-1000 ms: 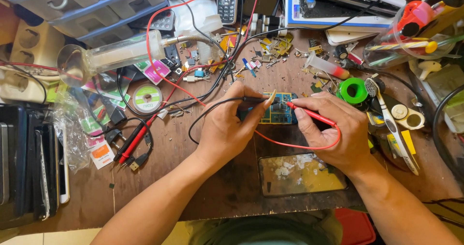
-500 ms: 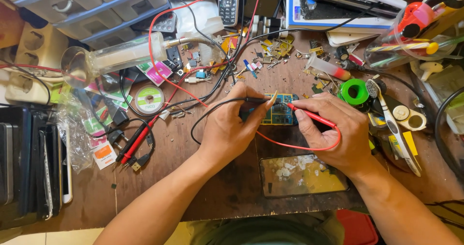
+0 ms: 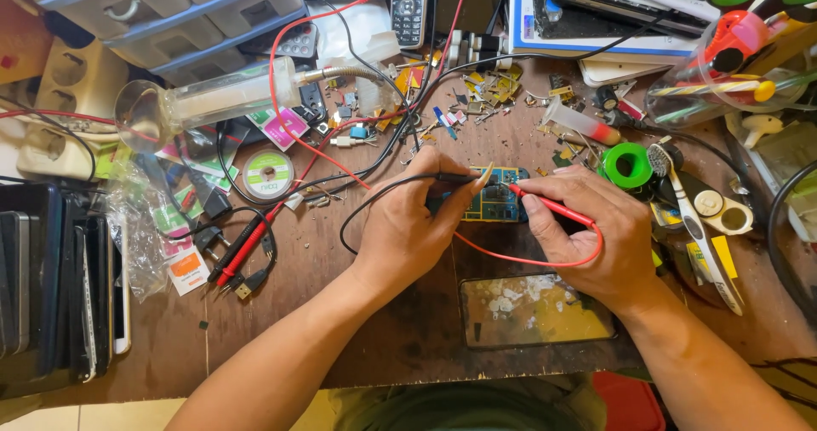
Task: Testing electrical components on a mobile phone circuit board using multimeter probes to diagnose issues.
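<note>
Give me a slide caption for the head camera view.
Left hand and right hand press black probe and red probe onto a small circuit board on a cluttered workbench.

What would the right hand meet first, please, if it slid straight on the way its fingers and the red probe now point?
The right hand points left, with its red probe tipped onto the small blue-green circuit board. Going on, it would cross that board and probably meet the left hand and its black probe, though depth is hard to judge.
</note>
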